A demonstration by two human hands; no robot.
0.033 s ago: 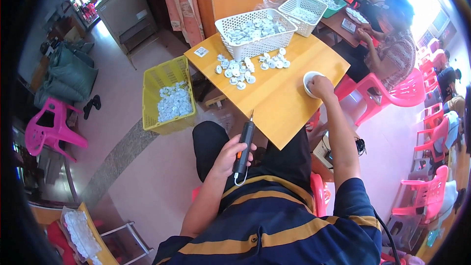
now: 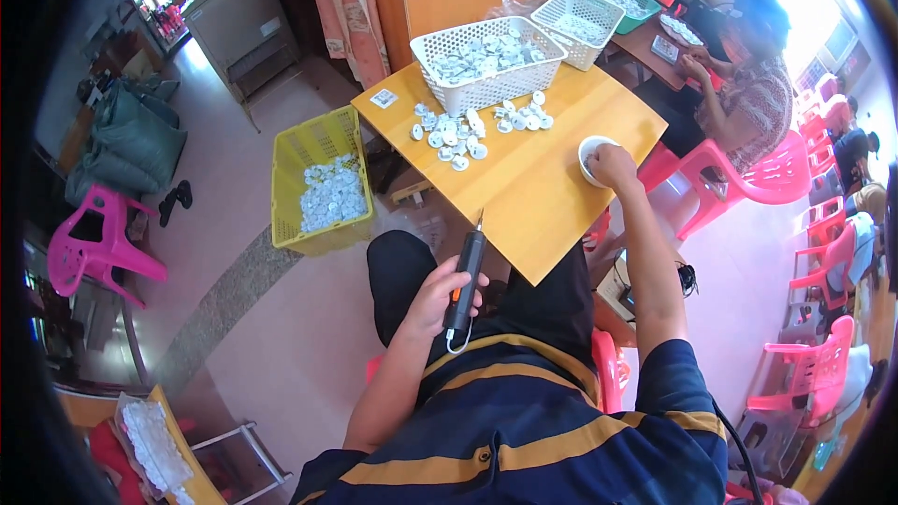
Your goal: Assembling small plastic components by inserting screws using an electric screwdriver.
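Observation:
My left hand (image 2: 440, 296) is wrapped round a black electric screwdriver (image 2: 466, 282) with an orange switch. Its thin bit points up and away, near the table's front corner, and a pale cable leaves its lower end. My right hand (image 2: 613, 166) dips into a small white bowl (image 2: 589, 174) at the right side of the table, fingers curled. The fingertips and whatever they pinch are hidden there. On the yellow wooden table (image 2: 533, 196), several small round white plastic parts (image 2: 456, 138) lie loose before a white perforated basket (image 2: 496, 87) heaped with similar pieces.
A yellow crate (image 2: 292, 189) of white parts stands on the floor left of the table. Behind the table are another white basket (image 2: 585, 51) and a green basket (image 2: 644, 2). To the right, a person (image 2: 748, 84) sits on a pink chair (image 2: 784, 168).

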